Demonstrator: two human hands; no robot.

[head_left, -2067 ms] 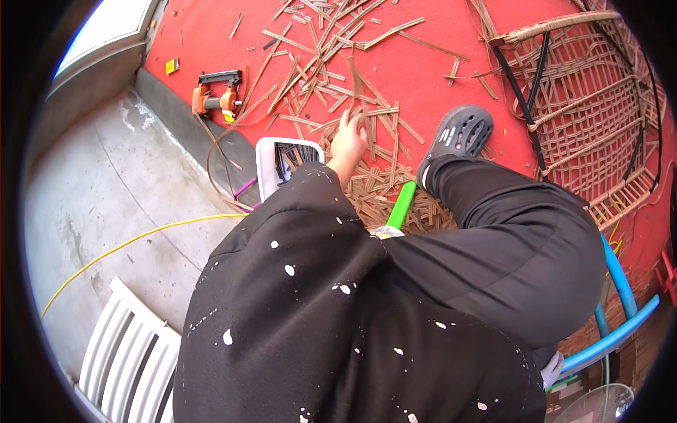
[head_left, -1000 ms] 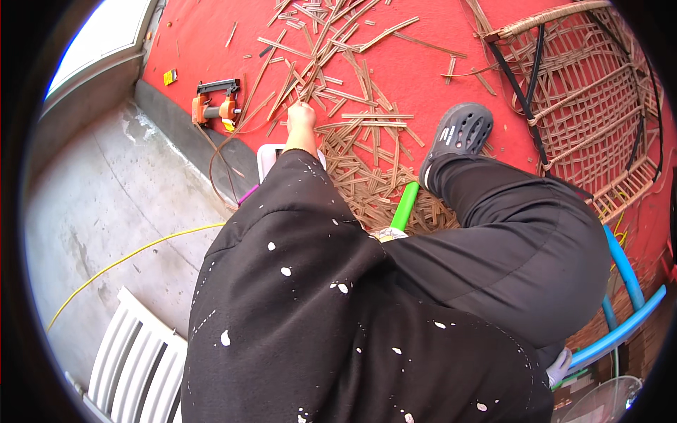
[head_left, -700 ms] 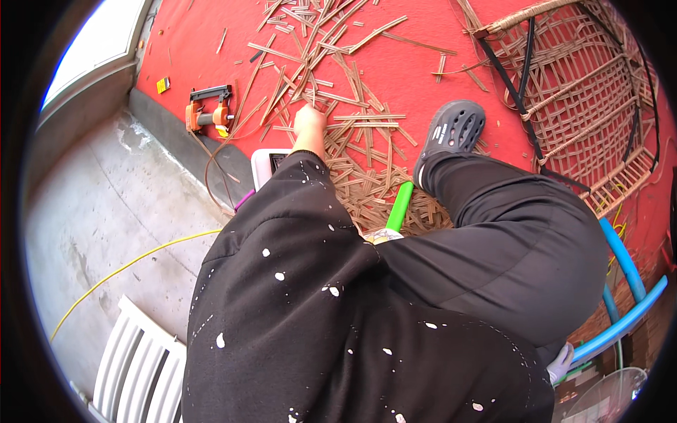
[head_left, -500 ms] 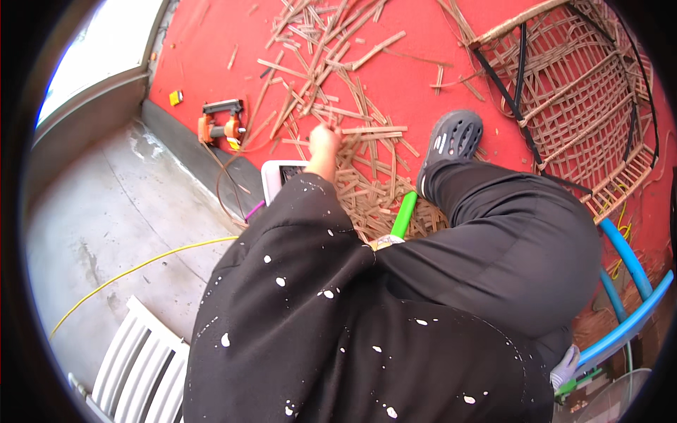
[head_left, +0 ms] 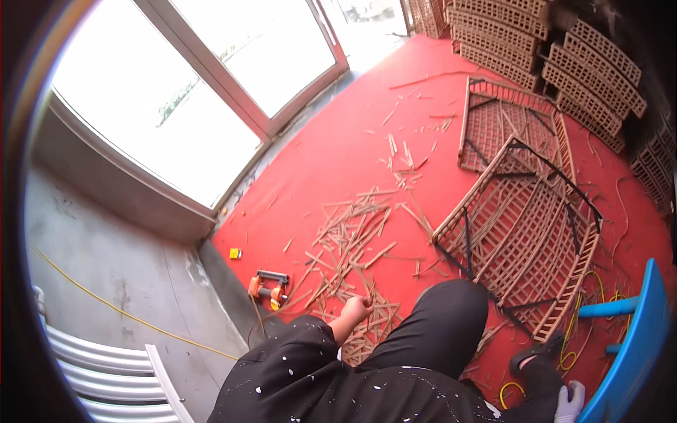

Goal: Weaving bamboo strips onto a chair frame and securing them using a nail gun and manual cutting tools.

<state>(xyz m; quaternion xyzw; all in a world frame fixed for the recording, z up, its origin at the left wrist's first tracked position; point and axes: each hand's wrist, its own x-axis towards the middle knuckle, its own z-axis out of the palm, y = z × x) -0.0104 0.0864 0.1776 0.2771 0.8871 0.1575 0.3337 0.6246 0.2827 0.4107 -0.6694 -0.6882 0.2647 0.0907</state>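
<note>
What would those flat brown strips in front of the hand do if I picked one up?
One of the flat brown strips would probably feel light, since they look thin. It may stay fairly stiff, as most lie straight. Pulling it might drag others along, because many lie crossed over each other.

Bare hand (head_left: 356,308) at brown strips (head_left: 347,244), red floor (head_left: 338,155); woven frames (head_left: 525,229) right.

Stacked lattice panels (head_left: 493,35), woven frames (head_left: 525,233), an orange power tool (head_left: 268,290) and scattered strips (head_left: 352,236) mark a workshop.
</note>
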